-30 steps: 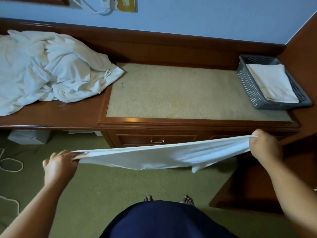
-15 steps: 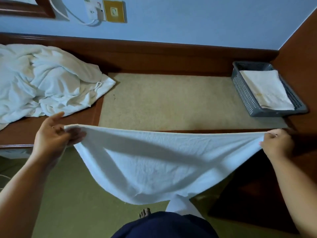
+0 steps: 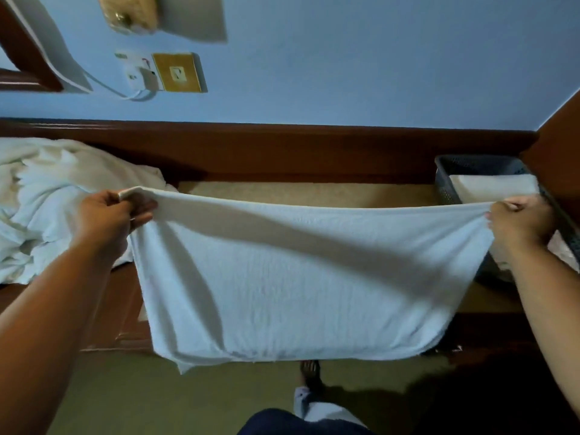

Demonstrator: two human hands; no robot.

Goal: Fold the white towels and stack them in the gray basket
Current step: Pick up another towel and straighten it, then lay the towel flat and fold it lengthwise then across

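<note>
I hold a white towel (image 3: pixel 298 277) stretched wide in the air in front of the wooden counter, its body hanging down like a curtain. My left hand (image 3: pixel 110 215) pinches its upper left corner and my right hand (image 3: pixel 518 221) grips its upper right corner. The gray basket (image 3: pixel 464 171) stands at the counter's far right, with a folded white towel (image 3: pixel 492 189) lying inside it; my right hand and the held towel cover its near part. A pile of unfolded white towels (image 3: pixel 47 202) lies on the counter at the left.
A beige mat (image 3: pixel 307 196) covers the counter's middle, mostly hidden behind the towel. A dark wooden back rail (image 3: pixel 282 149) and a wooden side panel (image 3: pixel 558 146) bound the counter. Wall sockets with a white cable (image 3: pixel 147 73) sit above. Green carpet (image 3: pixel 157 397) lies below.
Both hands have risen and carried the towel up from below the counter edge to above it. The towel now hangs spread out, hiding most of the mat and part of the basket.
</note>
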